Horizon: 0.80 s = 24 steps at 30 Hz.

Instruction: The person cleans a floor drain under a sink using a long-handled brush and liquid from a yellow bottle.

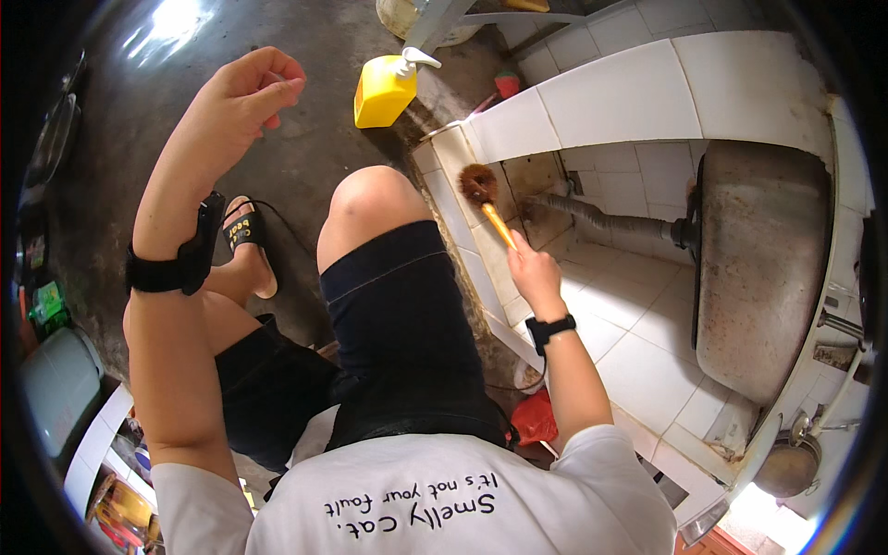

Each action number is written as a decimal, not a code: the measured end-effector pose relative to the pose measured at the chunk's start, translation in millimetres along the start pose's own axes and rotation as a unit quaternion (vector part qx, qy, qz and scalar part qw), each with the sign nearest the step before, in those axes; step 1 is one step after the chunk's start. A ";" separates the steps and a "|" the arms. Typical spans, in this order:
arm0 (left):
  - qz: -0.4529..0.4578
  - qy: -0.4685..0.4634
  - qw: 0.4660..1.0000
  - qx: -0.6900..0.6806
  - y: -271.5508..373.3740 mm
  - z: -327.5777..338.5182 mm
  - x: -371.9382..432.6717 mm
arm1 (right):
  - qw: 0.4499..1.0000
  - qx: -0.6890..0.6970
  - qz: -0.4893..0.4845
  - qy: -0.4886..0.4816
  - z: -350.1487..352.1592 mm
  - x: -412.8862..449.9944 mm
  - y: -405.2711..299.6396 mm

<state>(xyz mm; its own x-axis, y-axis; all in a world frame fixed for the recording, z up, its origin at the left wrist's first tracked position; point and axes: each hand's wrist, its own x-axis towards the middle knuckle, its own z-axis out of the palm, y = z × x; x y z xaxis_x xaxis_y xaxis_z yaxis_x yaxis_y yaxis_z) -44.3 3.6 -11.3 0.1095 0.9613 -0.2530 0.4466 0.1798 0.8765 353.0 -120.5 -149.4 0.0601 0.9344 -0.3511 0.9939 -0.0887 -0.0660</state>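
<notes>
My right hand [535, 276] grips the yellow handle of a round brush with brown bristles [479, 183]. The bristle head rests on or just over the tiled ledge [497, 253] at the front of a recess under a sink; contact is hard to tell. Out over the dark floor, my left hand [258, 90] is raised with its fingers curled in and the thumb against the forefinger. I see nothing held in it. To the right of that hand, a yellow pump bottle [386, 91] with a white nozzle stands on the floor.
Inside the recess, a grey corrugated drain pipe [603, 216] runs to a stained metal sink basin [760, 277]. A white-tiled front beam [617, 104] spans the opening. A red plastic bag [534, 420] lies by my right elbow. At right hangs a metal pan [787, 466]; at left stands a grey-blue container [61, 385].
</notes>
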 end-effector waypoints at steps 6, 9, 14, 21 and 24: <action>0.014 -0.006 1.000 -0.005 0.5 -6.9 -4.3 | 0.998 -0.026 -0.043 0.023 26.4 53.2 -36.5; 0.020 0.024 0.999 -0.006 1.1 -8.8 -7.2 | 0.998 -0.020 -0.035 -0.038 29.8 26.9 -19.9; 0.010 0.019 0.999 -0.023 5.0 -13.6 -5.2 | 0.977 0.016 0.151 -0.146 38.5 -79.2 54.2; 0.024 0.001 0.999 -0.021 3.3 -14.9 -3.4 | 0.996 0.040 0.060 -0.046 13.7 -49.5 7.0; 0.024 0.005 0.999 -0.026 1.9 -16.0 -3.3 | 0.999 0.004 -0.032 -0.019 7.6 11.4 -40.1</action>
<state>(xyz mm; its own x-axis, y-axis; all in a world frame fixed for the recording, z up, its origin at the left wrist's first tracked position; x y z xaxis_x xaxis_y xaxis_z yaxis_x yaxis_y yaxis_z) -58.0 4.1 -2.2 0.1208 0.9709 -0.2068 0.3935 0.1445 0.9079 313.1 -108.9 -157.8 -0.0081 0.9245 -0.3812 0.9948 -0.0311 -0.0968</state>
